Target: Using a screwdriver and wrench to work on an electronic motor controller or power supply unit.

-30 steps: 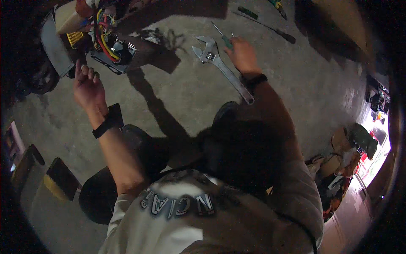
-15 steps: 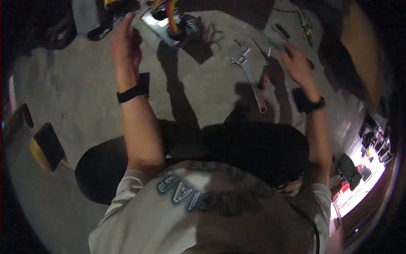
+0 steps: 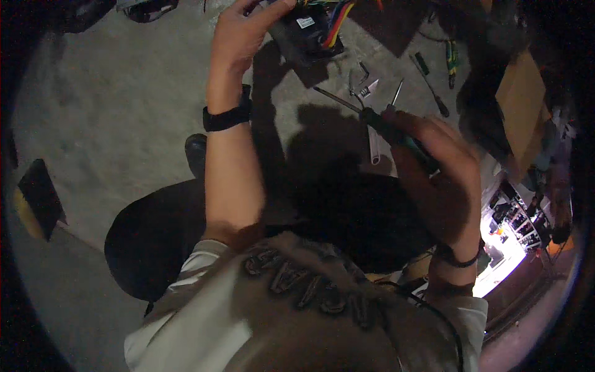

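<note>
At the top, my left hand [image 3: 245, 34] is closed beside a black unit [image 3: 304, 40] with red, yellow, blue and other wires; what its fingers grip is hidden. My right hand [image 3: 443, 161] grips a green-handled screwdriver [image 3: 381, 124], its long shaft pointing up and left. Beneath the screwdriver lies an adjustable wrench [image 3: 374, 149] on the concrete floor [image 3: 136, 105], partly covered. A second screwdriver shaft [image 3: 398, 93] shows just above my right hand, its handle hidden.
Green-and-yellow pliers [image 3: 451, 65] and a long thin tool [image 3: 427, 80] lie at upper right. A brown cardboard panel [image 3: 519, 111] stands farther right, above a brightly lit pile of clutter [image 3: 517, 223]. A dark-and-yellow object [image 3: 38, 198] sits at far left.
My right hand has picked up the green screwdriver and drawn it back toward me. My left hand has moved up and right to the wired unit, which sits farther right as the view shifts.
</note>
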The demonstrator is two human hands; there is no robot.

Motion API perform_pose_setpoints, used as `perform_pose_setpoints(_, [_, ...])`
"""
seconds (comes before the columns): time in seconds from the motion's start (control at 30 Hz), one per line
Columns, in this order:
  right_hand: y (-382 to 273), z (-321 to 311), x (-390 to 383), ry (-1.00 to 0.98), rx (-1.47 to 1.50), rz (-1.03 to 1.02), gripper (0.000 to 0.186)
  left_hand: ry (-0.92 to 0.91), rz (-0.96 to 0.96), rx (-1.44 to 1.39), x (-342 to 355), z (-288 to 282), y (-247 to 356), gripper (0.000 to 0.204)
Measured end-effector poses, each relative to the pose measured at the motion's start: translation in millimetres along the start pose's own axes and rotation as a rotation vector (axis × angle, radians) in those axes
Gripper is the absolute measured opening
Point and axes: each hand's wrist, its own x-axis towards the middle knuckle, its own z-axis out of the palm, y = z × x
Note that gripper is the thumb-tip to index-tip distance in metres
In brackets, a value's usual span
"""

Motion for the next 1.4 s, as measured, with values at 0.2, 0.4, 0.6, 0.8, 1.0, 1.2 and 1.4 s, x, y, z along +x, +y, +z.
perform_pose_setpoints(0.2, [-4.3, 18.4, 13.8, 0.143, -0.254, -0.067, 0.033, -0.033, 0.008, -0.087, 2.9, 1.9, 13.1, 0.035])
perform_pose_setpoints(0.4, [-3.5, 24.7, 19.3, 0.193, -0.219, -0.109, 0.031, 0.094, 0.129, -0.073, 8.1, 11.6, -5.9, 0.039])
perform_pose_setpoints(0.6, [-1.6, 30.0, 26.0, 0.238, -0.236, -0.121, 0.029, 0.167, 0.055, -0.091, 3.4, 11.3, 3.7, 0.034])
perform_pose_setpoints(0.8, [-0.2, 29.9, 29.4, 0.216, -0.209, -0.126, 0.026, 0.124, 0.169, -0.093, 9.7, 9.1, -12.5, 0.033])
perform_pose_setpoints(1.0, [3.1, 30.9, 29.1, 0.197, -0.247, -0.113, 0.026, 0.082, 0.12, -0.165, 7.7, 9.2, -14.1, 0.031])
perform_pose_setpoints(1.2, [0.5, 34.0, 29.5, 0.187, -0.225, -0.079, 0.027, 0.106, 0.038, -0.091, 1.0, 11.4, -2.3, 0.033])
perform_pose_setpoints(1.4, [2.8, 36.2, 32.1, 0.177, -0.228, -0.086, 0.027, 0.123, 0.128, -0.146, 5.2, 17.1, -13.7, 0.034])
